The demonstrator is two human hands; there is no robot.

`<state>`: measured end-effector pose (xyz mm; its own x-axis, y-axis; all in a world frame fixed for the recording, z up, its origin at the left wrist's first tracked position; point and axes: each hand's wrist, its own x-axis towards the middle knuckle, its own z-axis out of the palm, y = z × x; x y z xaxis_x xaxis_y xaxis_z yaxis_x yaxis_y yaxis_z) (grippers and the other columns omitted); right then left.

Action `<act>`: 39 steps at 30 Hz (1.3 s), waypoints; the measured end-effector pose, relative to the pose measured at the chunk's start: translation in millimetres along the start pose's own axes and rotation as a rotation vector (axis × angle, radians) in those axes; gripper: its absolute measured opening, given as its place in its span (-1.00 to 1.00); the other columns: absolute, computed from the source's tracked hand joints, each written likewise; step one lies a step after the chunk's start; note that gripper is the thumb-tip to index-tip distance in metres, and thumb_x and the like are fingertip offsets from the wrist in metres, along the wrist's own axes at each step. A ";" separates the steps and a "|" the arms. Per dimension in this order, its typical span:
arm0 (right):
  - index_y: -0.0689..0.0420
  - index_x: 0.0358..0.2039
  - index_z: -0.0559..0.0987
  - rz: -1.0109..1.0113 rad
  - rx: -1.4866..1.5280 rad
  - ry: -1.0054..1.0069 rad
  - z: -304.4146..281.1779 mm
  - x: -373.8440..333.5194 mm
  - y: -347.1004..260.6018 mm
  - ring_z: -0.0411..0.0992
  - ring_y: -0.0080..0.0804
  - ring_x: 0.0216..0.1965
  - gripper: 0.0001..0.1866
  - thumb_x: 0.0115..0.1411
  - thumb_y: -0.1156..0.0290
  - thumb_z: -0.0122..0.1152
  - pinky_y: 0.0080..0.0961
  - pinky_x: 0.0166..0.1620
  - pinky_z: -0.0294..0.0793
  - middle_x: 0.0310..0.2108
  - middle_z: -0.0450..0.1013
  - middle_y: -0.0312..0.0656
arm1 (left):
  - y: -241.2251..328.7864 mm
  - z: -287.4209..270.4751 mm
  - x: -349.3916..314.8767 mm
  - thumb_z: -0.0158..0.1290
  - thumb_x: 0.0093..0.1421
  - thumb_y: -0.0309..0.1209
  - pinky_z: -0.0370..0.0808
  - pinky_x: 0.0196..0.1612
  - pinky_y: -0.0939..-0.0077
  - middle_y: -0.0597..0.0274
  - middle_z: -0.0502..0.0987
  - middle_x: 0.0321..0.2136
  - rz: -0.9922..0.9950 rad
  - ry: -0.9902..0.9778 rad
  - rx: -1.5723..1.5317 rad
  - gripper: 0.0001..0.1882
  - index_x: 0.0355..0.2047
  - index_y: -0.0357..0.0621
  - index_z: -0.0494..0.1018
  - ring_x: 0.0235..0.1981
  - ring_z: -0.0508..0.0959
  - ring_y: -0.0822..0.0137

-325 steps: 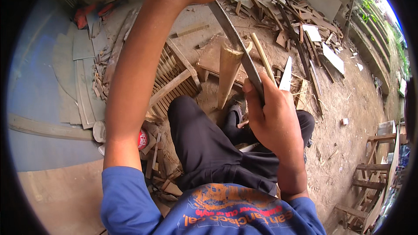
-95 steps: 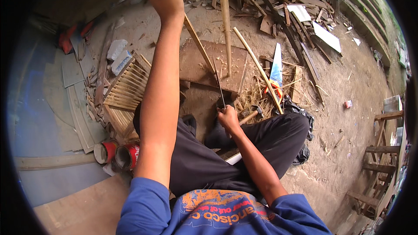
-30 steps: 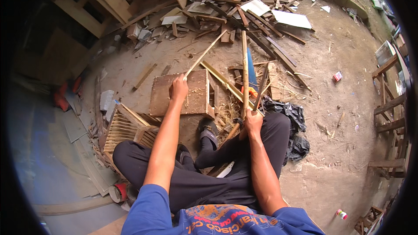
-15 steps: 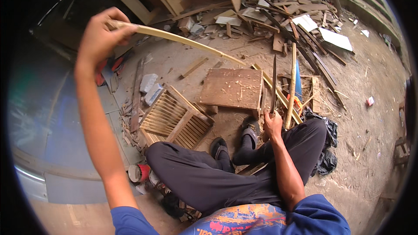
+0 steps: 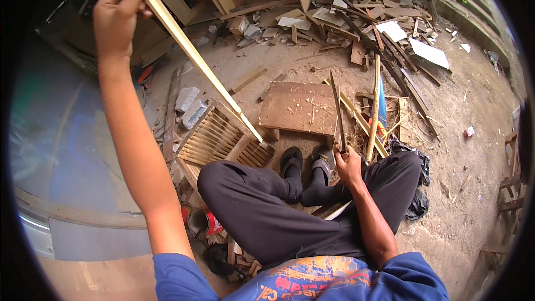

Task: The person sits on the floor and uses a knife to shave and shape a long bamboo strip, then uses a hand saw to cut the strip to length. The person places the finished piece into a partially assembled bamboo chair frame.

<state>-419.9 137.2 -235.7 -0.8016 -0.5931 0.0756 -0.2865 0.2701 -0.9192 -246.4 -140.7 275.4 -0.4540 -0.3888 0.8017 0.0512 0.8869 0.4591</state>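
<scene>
Left grip (image 5: 118, 19) high, right grip (image 5: 349, 166) low

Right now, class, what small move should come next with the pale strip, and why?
Perhaps swing the lower end of the pale strip onto the low wooden stand: shavings lie on it, the left hand holds the strip's upper end, its lower end appears over the slatted frame, and the right hand holds a blade nearby.

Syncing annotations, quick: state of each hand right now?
Left hand: closed, holding a split bamboo strip near its upper end.
Right hand: closed, holding a long-bladed knife.
</scene>
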 end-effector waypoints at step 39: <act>0.29 -0.36 0.36 -0.387 0.155 -0.400 8.8 -5.5 -293.0 0.46 0.26 -0.62 -0.59 0.38 0.14 0.09 0.09 -0.52 0.46 -0.70 0.43 0.15 | -1.9 59.3 -104.2 -0.23 0.45 0.09 0.02 -0.62 0.55 0.41 0.12 -0.68 -0.020 0.536 -0.647 -0.48 -0.55 0.02 0.20 -0.74 0.05 0.49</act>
<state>-326.9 54.7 29.9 -0.3841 -0.8753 0.2937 -0.4156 -0.1201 -0.9016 -251.9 -87.1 168.3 0.0157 -0.6135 0.7895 0.6217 0.6244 0.4728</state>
